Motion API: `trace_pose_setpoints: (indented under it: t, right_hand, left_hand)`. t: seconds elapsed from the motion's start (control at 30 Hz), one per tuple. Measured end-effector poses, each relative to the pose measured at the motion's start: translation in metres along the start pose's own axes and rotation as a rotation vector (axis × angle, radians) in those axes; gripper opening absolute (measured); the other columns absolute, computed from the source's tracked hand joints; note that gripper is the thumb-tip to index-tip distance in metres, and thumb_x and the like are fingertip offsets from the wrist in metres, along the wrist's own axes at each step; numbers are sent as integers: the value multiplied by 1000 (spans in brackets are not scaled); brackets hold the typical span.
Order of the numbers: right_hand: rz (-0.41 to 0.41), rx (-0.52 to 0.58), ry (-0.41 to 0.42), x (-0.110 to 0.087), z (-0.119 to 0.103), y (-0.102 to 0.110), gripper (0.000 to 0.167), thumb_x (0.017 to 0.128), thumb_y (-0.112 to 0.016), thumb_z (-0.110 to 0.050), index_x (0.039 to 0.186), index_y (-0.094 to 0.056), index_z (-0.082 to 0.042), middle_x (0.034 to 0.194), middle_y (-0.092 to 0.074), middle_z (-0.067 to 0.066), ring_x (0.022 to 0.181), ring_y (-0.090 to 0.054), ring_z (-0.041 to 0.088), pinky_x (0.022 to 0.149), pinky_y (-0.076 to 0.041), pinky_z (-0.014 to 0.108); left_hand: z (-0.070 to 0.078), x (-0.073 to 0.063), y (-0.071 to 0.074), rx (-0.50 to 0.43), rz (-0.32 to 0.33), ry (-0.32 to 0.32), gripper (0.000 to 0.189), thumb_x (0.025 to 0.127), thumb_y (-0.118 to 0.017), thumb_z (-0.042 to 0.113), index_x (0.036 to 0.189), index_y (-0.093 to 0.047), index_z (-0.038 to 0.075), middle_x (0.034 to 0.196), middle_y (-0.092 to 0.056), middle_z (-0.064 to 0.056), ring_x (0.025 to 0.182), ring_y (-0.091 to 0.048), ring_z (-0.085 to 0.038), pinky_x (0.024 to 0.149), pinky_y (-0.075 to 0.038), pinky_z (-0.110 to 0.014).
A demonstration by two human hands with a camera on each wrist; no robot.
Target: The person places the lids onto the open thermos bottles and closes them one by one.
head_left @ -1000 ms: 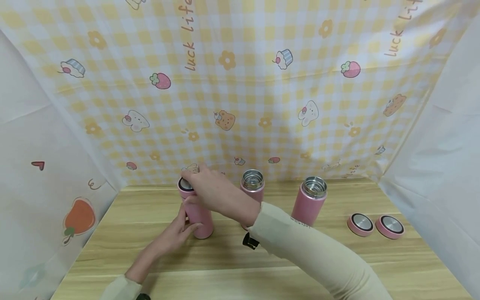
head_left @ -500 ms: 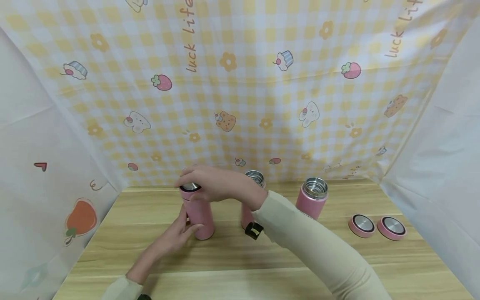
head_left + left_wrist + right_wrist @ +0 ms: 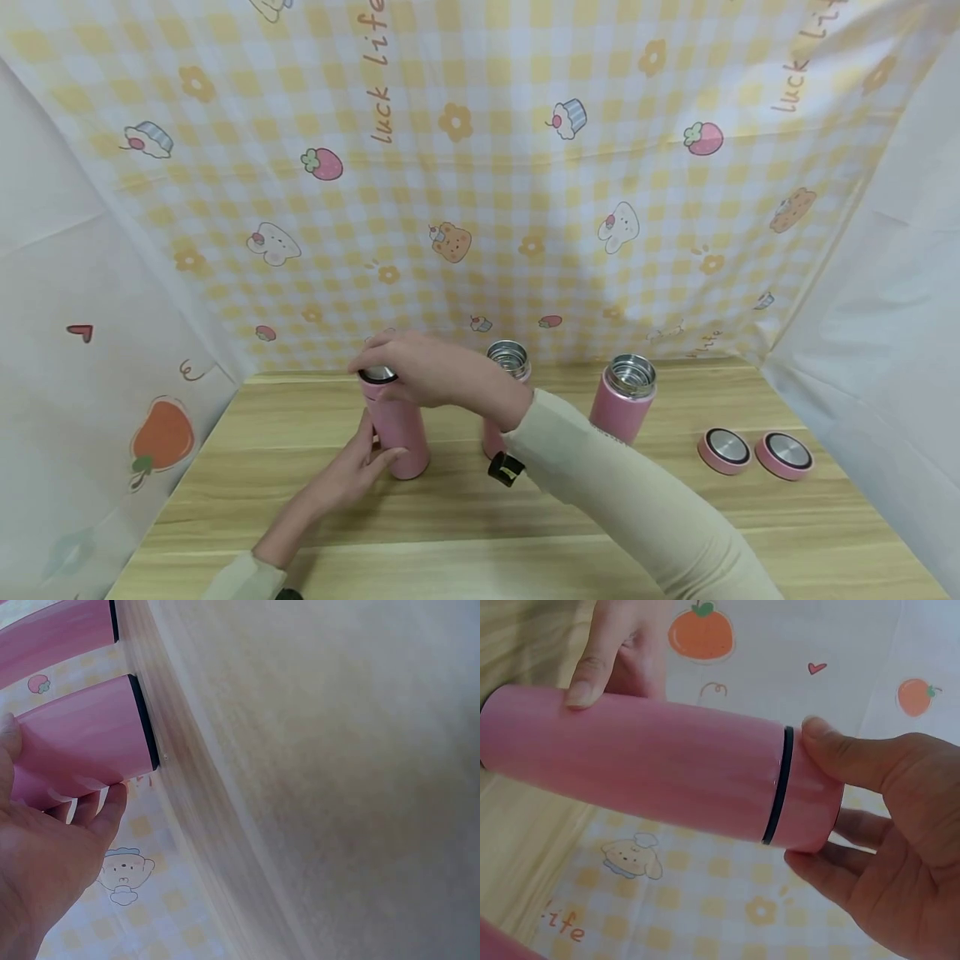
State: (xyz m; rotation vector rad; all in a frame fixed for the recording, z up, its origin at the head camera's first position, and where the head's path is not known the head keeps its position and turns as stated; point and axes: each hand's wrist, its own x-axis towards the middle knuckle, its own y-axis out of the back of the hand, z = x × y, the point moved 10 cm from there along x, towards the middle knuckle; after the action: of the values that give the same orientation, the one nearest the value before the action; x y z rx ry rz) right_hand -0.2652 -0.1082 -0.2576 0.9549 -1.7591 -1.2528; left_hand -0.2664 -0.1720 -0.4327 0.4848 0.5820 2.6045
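A pink thermos bottle [image 3: 401,437] stands upright at the left of the table, its pink lid [image 3: 814,795] with a steel top seated on the mouth. A dark ring shows between lid and body in the right wrist view. My left hand [image 3: 348,475] holds the lower body, thumb in front and fingers around the far side. From above, my right hand [image 3: 420,367] grips the lid between thumb and fingers. Right of it stands a second pink thermos [image 3: 495,429], uncapped and partly hidden by my right wrist. A third uncapped thermos [image 3: 622,408] is partly behind my sleeve.
Two loose pink lids [image 3: 723,450] with steel tops lie side by side at the table's right. The wooden table [image 3: 420,567] meets a yellow checked cloth [image 3: 480,183] hanging at the back. White cloth [image 3: 885,275] hangs along both sides.
My right hand has turned on the lid, its wrist shifting right and its fingers now reaching over the lid's left side. The left hand keeps its hold on the bottle.
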Motion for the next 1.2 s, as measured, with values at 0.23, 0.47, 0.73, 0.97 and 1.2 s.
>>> trace_pose_setpoints:
  t: [0.23,0.47,0.73,0.97,1.2]
  right_hand:
    - [27,-76,-118,-1,-2,1,36,98,-72,-25,133,-67,-19,131,-60,-1,117,-56,12,89,-47,21]
    - [91,-220,-163,1,-7,5,15,100,-69,-29,111,-71,-19,99,-61,-3,86,-55,10,63,-46,22]
    - [90,-302,-265,4,-4,5,34,95,-72,-44,118,-73,-19,101,-64,-2,84,-56,10,59,-48,23]
    - [122,-328,-289,2,-2,2,39,95,-69,-49,121,-70,-20,108,-62,3,90,-60,17,64,-52,27]
    - [141,-144,-90,-4,3,-4,44,97,-70,-42,132,-61,-17,131,-53,10,110,-55,21,83,-50,29]
  left_hand:
    - [1,1,-1,-3,-8,-11,92,106,-57,15,160,16,31,167,-1,-10,147,-18,-33,108,-36,-47]
    - [0,1,-1,6,-6,-21,88,106,-57,15,161,10,31,165,-12,-12,145,-26,-33,107,-37,-48]
    - [0,0,0,8,-8,-18,83,105,-58,14,161,3,23,160,-22,-13,142,-33,-31,106,-40,-46]
    - [-1,0,0,9,-5,-7,83,105,-58,15,161,3,20,161,-18,-14,143,-29,-34,107,-38,-46]
    - [1,-1,0,23,1,-8,81,105,-57,10,161,2,14,161,-19,-19,142,-29,-37,106,-39,-49]
